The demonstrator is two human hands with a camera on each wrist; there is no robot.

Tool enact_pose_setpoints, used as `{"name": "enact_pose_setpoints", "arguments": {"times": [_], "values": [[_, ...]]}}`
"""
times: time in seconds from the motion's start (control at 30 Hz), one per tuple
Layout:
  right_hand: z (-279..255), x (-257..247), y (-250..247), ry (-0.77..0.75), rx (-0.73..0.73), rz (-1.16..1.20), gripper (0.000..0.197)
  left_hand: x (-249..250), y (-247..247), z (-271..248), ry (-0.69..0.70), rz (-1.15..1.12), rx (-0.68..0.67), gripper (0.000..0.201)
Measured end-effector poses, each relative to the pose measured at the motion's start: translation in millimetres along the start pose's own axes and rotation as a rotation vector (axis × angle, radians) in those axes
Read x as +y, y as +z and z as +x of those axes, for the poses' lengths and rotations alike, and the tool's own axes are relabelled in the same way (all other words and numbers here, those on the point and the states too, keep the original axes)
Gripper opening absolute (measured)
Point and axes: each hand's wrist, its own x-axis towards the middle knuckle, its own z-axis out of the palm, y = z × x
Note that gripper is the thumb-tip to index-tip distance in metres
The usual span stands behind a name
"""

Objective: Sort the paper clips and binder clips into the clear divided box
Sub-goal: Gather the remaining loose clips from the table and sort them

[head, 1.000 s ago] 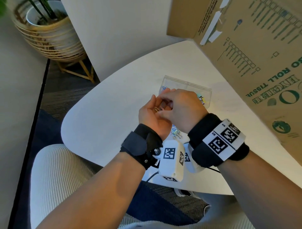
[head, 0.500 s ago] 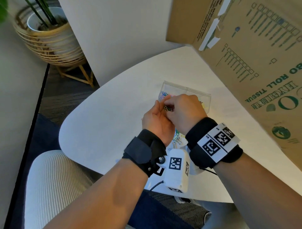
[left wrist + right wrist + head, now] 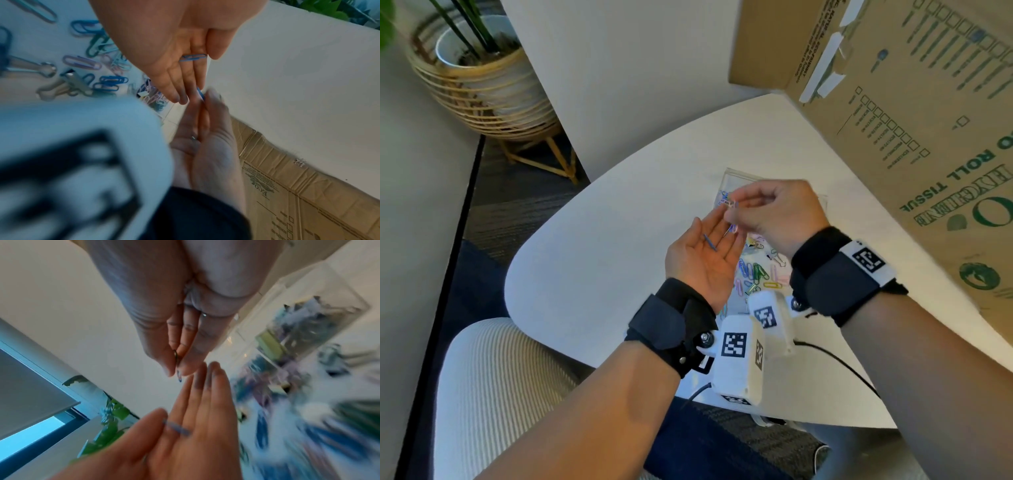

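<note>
Two hands are raised over the white worktop (image 3: 592, 260). The left hand (image 3: 702, 260) lies palm up, fingers straight, with one blue paper clip (image 3: 710, 242) resting on it. The right hand (image 3: 777, 214) pinches one clip (image 3: 732, 205) between thumb and fingertips, just over the clear divided box (image 3: 727, 178), whose compartments are mostly hidden. Loose paper clips (image 3: 755, 274) and at least two binder clips (image 3: 61, 86) lie below; their count is unclear. A cardboard box (image 3: 928, 113) crowds the right edge.
</note>
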Motion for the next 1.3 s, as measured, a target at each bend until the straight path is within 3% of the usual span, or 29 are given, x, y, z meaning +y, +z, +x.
{"name": "enact_pose_setpoints", "arguments": {"times": [0.17, 0.33, 0.4, 0.47, 0.53, 0.6, 0.67, 0.77, 0.87, 1.0, 1.13, 1.3], "values": [[39, -16, -8, -0.192, 0.185, -0.164, 0.018, 10, 2, 1, 0.004, 0.031, -0.006, 0.035], [44, -9, -5, -0.167, 0.036, -0.661, 0.032, 10, 0, -1, 0.004, 0.053, 0.016, 0.035], [27, -8, 1, -0.231, 0.026, -0.633, 0.026, 10, 2, -2, -0.002, 0.057, 0.026, 0.037], [5, -9, 9, -0.274, -0.072, -0.569, 0.017, 9, 5, -2, -0.004, 0.055, 0.023, 0.040], [-13, -6, 16, -0.266, -0.230, -0.619, 0.018, 6, 7, -3, -0.030, 0.056, 0.017, 0.048], [-18, -1, 18, -0.256, -0.272, -0.648, 0.022, 3, 7, -5, -0.067, 0.068, -0.009, 0.054], [-14, 0, 15, -0.237, -0.237, -0.619, 0.022, 2, 8, -8, -0.074, 0.115, -0.053, 0.054], [2, -6, 7, -0.234, -0.031, -0.469, 0.015, 7, 10, -10, -0.019, 0.224, -0.092, 0.039], [19, -17, -4, -0.262, 0.102, -0.406, 0.012, 18, 11, -11, 0.092, 0.431, -0.052, 0.026], [27, -23, -16, -0.189, -0.036, -0.650, 0.027, 37, 6, -17, 0.264, 0.762, 0.051, 0.022], [1, -20, -30, -0.218, -0.038, -0.600, 0.019, 56, -9, -21, 0.462, 1.217, 0.079, 0.025], [-35, 23, -46, -0.094, -0.234, -0.820, 0.023, 62, -25, -14, 0.435, 1.691, 0.099, 0.032]]}}
